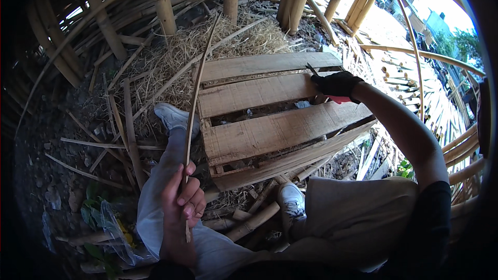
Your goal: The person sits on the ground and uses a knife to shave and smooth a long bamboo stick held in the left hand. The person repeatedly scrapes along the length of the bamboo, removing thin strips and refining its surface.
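My left hand (181, 199) is bare and closed around the lower end of a long thin bamboo strip (196, 98), which rises from the hand toward the straw at the back. My right hand (337, 84) wears a black glove and grips a tool with a red handle (340, 99) and a dark blade at the far right side of a wooden pallet (259, 135). The pallet lies flat in front of me with several planks across it. My legs in light grey trousers and white shoes (174, 116) stretch out beside it.
Thick bamboo poles (163, 5) stand upright behind the pallet, amid a heap of straw (181, 52). Split bamboo strips and offcuts litter the dirt at left. A plastic bag with green leaves (111, 223) lies at lower left. Stacked bamboo poles (404, 80) sit at the right.
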`<action>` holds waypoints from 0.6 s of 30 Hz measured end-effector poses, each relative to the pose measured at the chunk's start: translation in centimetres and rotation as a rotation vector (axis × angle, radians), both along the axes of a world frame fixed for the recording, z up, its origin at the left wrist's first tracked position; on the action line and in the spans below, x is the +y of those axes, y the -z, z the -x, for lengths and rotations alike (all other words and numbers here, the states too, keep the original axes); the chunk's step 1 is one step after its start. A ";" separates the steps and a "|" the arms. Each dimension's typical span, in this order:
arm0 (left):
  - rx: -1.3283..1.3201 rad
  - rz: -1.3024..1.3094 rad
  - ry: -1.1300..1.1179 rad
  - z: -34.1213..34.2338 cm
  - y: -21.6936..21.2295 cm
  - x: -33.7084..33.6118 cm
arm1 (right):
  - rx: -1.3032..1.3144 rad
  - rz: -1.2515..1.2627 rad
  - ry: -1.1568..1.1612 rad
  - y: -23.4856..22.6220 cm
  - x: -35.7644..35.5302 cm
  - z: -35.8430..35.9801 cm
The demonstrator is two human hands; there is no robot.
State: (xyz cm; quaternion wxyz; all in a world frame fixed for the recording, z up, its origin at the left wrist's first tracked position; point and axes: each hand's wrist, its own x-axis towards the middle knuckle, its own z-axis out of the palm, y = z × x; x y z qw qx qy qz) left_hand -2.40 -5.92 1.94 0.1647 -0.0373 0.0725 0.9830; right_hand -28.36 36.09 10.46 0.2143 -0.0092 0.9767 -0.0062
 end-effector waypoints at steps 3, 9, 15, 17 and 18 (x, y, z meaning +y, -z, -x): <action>0.005 0.032 0.021 0.0 0.0 0.2 | 0.090 -0.039 -0.164 0.6 0.2 -0.1; 0.004 0.170 0.092 -0.2 -0.1 0.5 | 0.165 -0.020 -0.331 -0.1 -2.2 -0.1; 0.006 0.253 0.147 -0.2 0.1 0.9 | 0.134 -0.027 -0.320 0.6 -2.8 0.2; 0.010 0.271 0.167 -0.3 -0.1 1.0 | 0.176 -0.016 -0.314 0.6 -3.2 -0.3; 0.015 0.277 0.181 -0.3 -0.2 1.1 | 0.233 -0.016 -0.322 0.8 -3.1 -0.6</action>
